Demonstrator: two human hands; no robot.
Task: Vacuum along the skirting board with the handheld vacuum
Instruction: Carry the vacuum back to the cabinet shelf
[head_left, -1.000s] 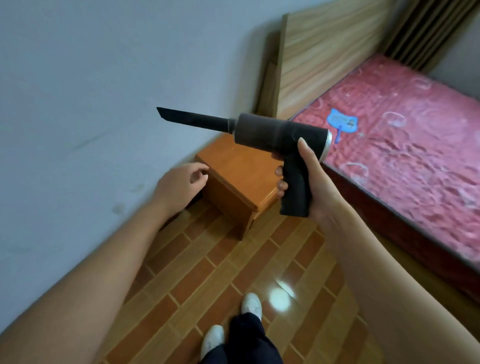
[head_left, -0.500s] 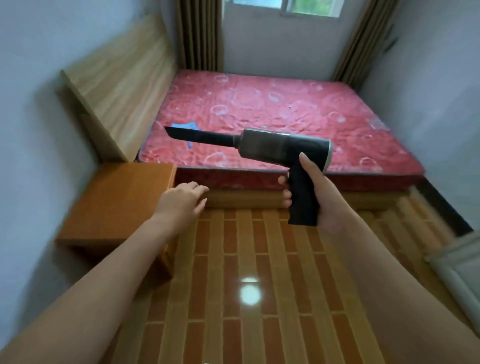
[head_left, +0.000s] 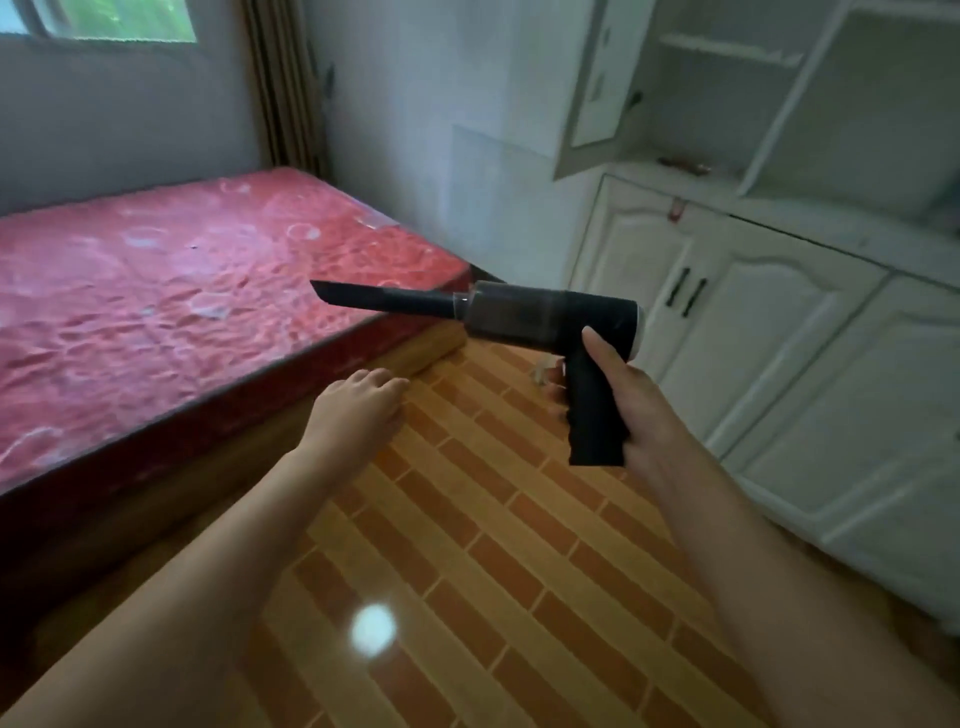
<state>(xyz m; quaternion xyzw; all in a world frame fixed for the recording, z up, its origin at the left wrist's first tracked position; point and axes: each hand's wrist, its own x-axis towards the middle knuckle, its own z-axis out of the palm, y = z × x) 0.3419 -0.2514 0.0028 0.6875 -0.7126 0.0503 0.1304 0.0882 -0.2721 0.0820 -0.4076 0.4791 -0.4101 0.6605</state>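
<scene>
A black handheld vacuum (head_left: 540, 317) with a long narrow nozzle pointing left hangs in mid-air at chest height. My right hand (head_left: 631, 400) is wrapped around its pistol grip. My left hand (head_left: 356, 408) is held out in front, palm down, holding nothing, fingers loosely together, to the left of and below the vacuum. A short dark strip of skirting board (head_left: 488, 274) shows at the foot of the far wall, just past the bed's corner, beyond the nozzle tip.
A bed with a red mattress (head_left: 171, 291) on a wooden frame fills the left side. White cabinets (head_left: 779, 332) with open shelves above line the right wall. A wood-pattern tiled floor (head_left: 478, 530) runs between them. Brown curtains (head_left: 283, 83) hang in the far corner.
My view has swung to the right, from the bedside table and headboard wall across the bed to the cabinet wall. Both hands kept their pose; the vacuum stays in my right hand.
</scene>
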